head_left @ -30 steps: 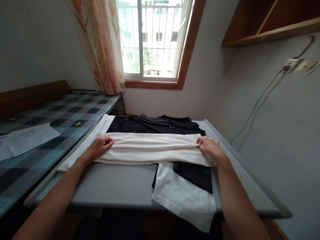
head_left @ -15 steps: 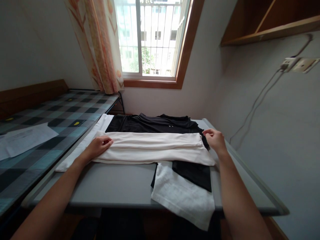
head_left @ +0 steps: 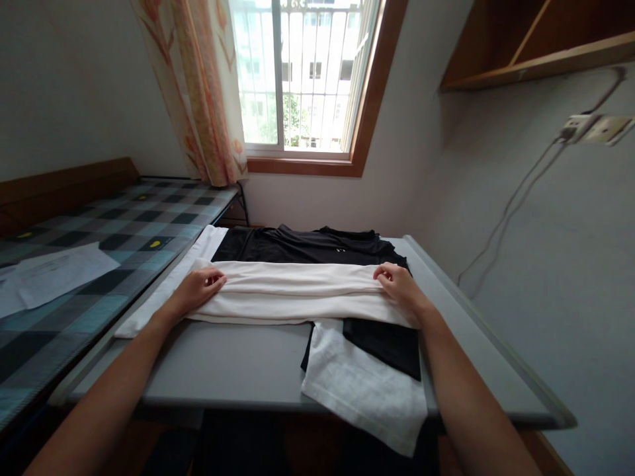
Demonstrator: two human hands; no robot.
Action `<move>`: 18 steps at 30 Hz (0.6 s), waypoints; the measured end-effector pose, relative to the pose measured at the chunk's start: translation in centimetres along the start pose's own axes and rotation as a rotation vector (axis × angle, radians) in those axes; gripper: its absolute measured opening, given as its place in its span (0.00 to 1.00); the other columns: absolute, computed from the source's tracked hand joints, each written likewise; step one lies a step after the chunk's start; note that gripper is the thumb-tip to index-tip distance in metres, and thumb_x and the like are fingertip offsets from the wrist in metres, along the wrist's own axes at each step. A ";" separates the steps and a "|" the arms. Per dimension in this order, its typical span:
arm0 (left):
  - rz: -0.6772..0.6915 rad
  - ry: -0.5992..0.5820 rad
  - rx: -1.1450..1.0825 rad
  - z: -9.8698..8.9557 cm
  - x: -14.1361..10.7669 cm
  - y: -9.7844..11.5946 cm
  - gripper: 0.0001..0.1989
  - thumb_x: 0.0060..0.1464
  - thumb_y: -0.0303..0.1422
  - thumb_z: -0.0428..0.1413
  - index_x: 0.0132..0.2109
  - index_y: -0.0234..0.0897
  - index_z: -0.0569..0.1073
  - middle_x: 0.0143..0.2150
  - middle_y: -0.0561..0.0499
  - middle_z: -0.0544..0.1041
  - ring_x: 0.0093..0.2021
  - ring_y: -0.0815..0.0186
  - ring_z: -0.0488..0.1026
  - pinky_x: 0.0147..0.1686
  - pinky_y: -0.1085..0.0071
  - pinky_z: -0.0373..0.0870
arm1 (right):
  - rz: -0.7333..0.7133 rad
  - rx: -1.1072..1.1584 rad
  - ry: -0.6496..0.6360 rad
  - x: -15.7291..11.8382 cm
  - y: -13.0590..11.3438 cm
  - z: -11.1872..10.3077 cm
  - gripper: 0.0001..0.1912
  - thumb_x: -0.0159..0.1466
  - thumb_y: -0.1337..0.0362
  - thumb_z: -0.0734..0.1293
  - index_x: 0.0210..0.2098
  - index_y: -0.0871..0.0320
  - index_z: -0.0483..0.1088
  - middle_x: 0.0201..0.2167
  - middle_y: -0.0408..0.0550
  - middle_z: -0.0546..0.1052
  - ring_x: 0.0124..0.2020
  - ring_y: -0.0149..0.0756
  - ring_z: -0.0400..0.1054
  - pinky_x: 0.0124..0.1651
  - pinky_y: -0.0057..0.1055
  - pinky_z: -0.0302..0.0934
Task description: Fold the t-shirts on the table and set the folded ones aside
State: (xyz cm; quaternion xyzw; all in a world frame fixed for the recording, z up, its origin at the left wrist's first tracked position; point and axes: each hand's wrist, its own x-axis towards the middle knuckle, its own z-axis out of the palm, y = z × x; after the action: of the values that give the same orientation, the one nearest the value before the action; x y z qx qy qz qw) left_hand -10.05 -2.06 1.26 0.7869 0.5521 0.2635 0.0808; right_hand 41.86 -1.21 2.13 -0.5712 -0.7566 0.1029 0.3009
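Note:
A long cream-white garment (head_left: 297,307), folded lengthwise into a strip, lies across the grey table; its exact kind is hard to tell. My left hand (head_left: 202,288) rests at its left end, fingers curled and closed on the cloth. At the right end, my right hand (head_left: 399,285) pinches the upper layer, thumb and fingers together. Behind the strip is a black garment (head_left: 297,246) with a small white mark. A short white garment (head_left: 364,383) and a black cloth (head_left: 384,345) stick out from under the front edge, the white one hanging over the table's edge.
Another white cloth (head_left: 149,311) lies along the left side of the grey table (head_left: 223,363). To the left is a bed with a checked cover (head_left: 169,218) and papers (head_left: 64,274) on it. A cable (head_left: 506,205) runs down the right wall.
My right hand has moved left from beyond the garment's right end onto its cloth. My left hand stays at the left end. The view has shifted slightly.

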 end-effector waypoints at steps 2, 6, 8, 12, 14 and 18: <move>0.005 0.068 0.022 -0.1 0.1 -0.1 0.20 0.59 0.47 0.49 0.35 0.36 0.77 0.32 0.48 0.77 0.33 0.62 0.73 0.36 0.70 0.69 | -0.067 0.010 0.103 0.2 -0.7 0.7 0.12 0.59 0.62 0.59 0.30 0.58 0.74 0.31 0.50 0.75 0.32 0.37 0.69 0.39 0.33 0.62; 0.042 0.152 0.030 0.1 0.2 0.0 0.22 0.60 0.48 0.48 0.45 0.36 0.77 0.45 0.43 0.79 0.46 0.57 0.75 0.50 0.64 0.70 | -0.149 -0.088 0.137 0.2 -2.4 2.9 0.22 0.65 0.53 0.59 0.50 0.58 0.74 0.50 0.57 0.75 0.53 0.47 0.67 0.57 0.44 0.58; 0.097 0.116 0.042 0.5 0.3 0.2 0.26 0.60 0.49 0.48 0.53 0.36 0.75 0.55 0.41 0.76 0.56 0.55 0.71 0.58 0.60 0.65 | -0.128 -0.195 0.044 0.0 -3.0 4.0 0.27 0.67 0.50 0.58 0.60 0.56 0.67 0.61 0.57 0.69 0.63 0.50 0.59 0.63 0.48 0.52; 0.108 -0.112 0.211 1.7 0.2 0.6 0.35 0.59 0.53 0.47 0.66 0.38 0.64 0.67 0.43 0.65 0.68 0.52 0.58 0.66 0.54 0.53 | -0.029 -0.379 -0.226 -0.3 -3.4 5.1 0.34 0.68 0.44 0.54 0.68 0.51 0.57 0.70 0.52 0.57 0.70 0.52 0.46 0.67 0.53 0.43; 0.058 -0.210 0.298 2.2 0.1 0.8 0.37 0.59 0.54 0.46 0.69 0.40 0.60 0.70 0.45 0.60 0.70 0.51 0.54 0.67 0.52 0.50 | 0.020 -0.415 -0.323 -0.3 -3.3 5.1 0.35 0.68 0.41 0.52 0.69 0.49 0.54 0.71 0.51 0.53 0.71 0.53 0.43 0.68 0.54 0.41; 0.014 -0.265 0.346 2.4 0.0 0.8 0.38 0.59 0.55 0.45 0.71 0.42 0.55 0.72 0.47 0.55 0.71 0.51 0.49 0.68 0.51 0.45 | 0.040 -0.426 -0.371 -0.1 -3.3 4.8 0.37 0.68 0.39 0.50 0.70 0.49 0.52 0.72 0.51 0.50 0.71 0.53 0.42 0.69 0.52 0.41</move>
State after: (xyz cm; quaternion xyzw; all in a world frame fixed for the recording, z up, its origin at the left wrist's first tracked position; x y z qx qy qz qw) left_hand -8.15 -1.95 -0.37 0.8205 0.5684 0.0595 0.0146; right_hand 36.45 -1.51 -0.14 -0.6078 -0.7920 0.0503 0.0281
